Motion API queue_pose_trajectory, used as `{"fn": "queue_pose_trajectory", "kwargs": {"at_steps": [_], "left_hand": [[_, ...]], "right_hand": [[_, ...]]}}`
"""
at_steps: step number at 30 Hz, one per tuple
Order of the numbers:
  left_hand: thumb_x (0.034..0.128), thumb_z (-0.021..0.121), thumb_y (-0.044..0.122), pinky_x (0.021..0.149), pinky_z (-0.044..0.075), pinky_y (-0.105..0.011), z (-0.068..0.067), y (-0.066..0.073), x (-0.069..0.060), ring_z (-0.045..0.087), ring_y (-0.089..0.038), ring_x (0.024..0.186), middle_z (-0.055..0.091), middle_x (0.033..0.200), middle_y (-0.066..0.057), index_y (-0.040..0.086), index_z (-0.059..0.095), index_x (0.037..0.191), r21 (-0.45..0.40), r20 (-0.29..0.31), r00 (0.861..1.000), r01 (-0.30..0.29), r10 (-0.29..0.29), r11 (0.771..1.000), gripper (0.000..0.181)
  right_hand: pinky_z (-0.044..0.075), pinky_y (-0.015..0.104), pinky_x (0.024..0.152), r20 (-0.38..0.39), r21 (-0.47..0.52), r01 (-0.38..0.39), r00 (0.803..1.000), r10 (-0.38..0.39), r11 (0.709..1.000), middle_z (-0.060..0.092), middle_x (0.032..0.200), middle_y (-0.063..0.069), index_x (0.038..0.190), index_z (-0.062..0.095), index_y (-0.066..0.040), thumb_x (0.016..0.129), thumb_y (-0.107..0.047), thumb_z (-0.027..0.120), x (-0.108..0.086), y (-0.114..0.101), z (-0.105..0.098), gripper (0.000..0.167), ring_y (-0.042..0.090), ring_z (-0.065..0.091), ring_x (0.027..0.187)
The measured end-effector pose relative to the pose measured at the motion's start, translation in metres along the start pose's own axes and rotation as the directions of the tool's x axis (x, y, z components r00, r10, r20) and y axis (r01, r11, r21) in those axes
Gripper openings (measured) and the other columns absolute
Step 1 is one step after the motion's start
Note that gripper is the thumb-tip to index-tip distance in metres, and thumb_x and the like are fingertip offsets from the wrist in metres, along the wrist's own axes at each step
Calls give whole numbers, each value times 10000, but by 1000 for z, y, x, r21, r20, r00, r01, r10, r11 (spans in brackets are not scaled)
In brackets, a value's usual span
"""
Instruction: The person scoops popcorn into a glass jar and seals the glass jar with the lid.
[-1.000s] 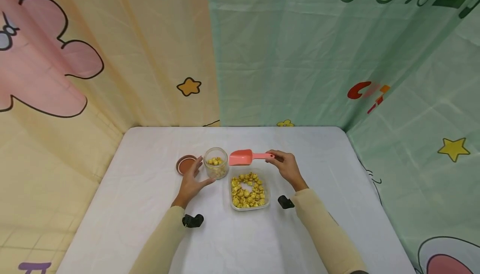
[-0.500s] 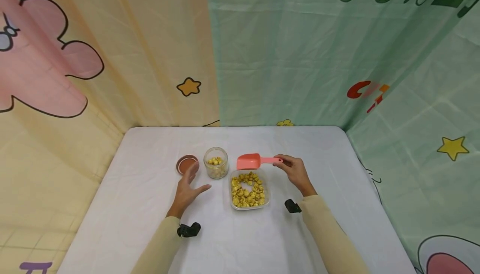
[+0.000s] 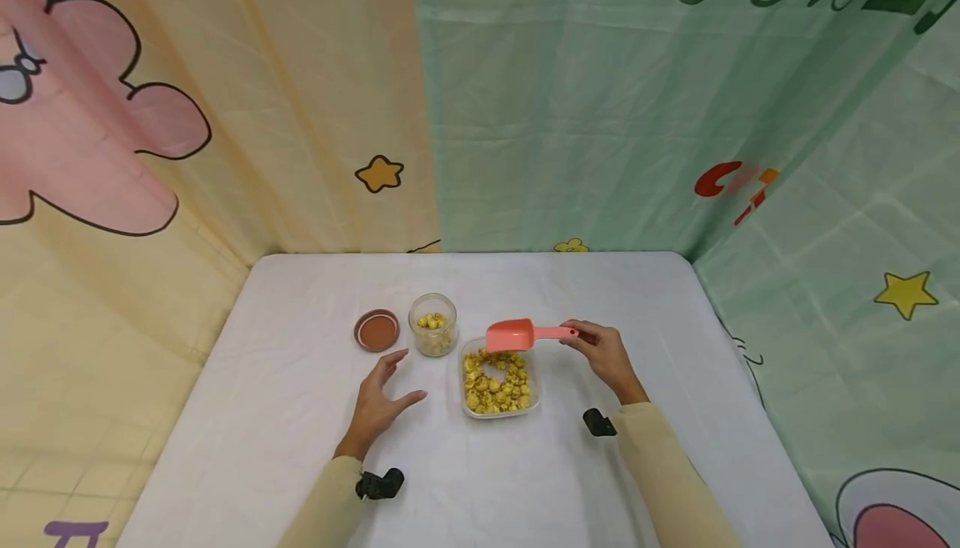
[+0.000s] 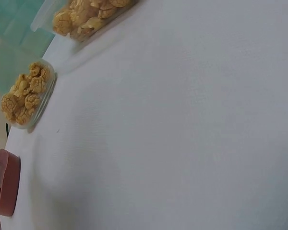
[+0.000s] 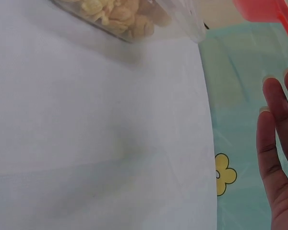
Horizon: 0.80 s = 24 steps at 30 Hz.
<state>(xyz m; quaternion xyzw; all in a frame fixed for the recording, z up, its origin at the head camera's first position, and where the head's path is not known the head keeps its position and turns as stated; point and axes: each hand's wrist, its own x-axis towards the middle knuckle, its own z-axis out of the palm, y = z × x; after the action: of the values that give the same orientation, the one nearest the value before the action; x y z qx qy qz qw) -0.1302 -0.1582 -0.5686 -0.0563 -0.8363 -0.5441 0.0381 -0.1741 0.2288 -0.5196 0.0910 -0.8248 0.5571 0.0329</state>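
A pink scoop (image 3: 512,335) hangs over the far edge of a clear square container (image 3: 498,416) of popcorn (image 3: 495,398). My right hand (image 3: 606,358) pinches the end of its handle; the scoop's bowl looks empty. Left of the container, a round glass jar (image 3: 433,348) stands upright with some popcorn in it. My left hand (image 3: 377,406) is held with fingers apart from thumb, touching nothing, in front of the jar and a brown round lid (image 3: 377,330). In the left wrist view the jar (image 4: 43,103) and lid (image 4: 9,184) show at the left edge.
A white cloth covers the table (image 3: 480,490). Printed curtains (image 3: 570,114) rise behind the table's far edge and along both sides. Dark wrist cameras (image 3: 380,484) sit on both of my sleeves.
My left hand has drawn back from the jar toward me. The right hand has moved the scoop right and toward me, from beside the jar to over the container's far edge.
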Motion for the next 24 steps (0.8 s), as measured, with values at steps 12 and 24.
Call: {"fn": "queue_pose_trajectory", "kwargs": {"at_steps": [12,24], "left_hand": [[641,898,129,1113,359,-413,21,3,-10,438,-317,1326,520,1396,-121,56,506,1356,-9,37,999,-1,1,1000,819],[620,910,167,1110,357,-426,48,1,-14,414,-307,1349,483,1444,-94,86,469,1410,-24,119,993,17,-14,1000,909]], "right_hand": [[502,168,660,-17,-103,59,998,-61,993,690,886,152,1057,697,58,874,-23,678,-24,-34,-8,201,117,549,738],[561,216,761,-5,-222,141,989,-145,965,703,897,128,1024,708,35,843,-3,700,-29,-11,-11,185,145,626,820]]}}
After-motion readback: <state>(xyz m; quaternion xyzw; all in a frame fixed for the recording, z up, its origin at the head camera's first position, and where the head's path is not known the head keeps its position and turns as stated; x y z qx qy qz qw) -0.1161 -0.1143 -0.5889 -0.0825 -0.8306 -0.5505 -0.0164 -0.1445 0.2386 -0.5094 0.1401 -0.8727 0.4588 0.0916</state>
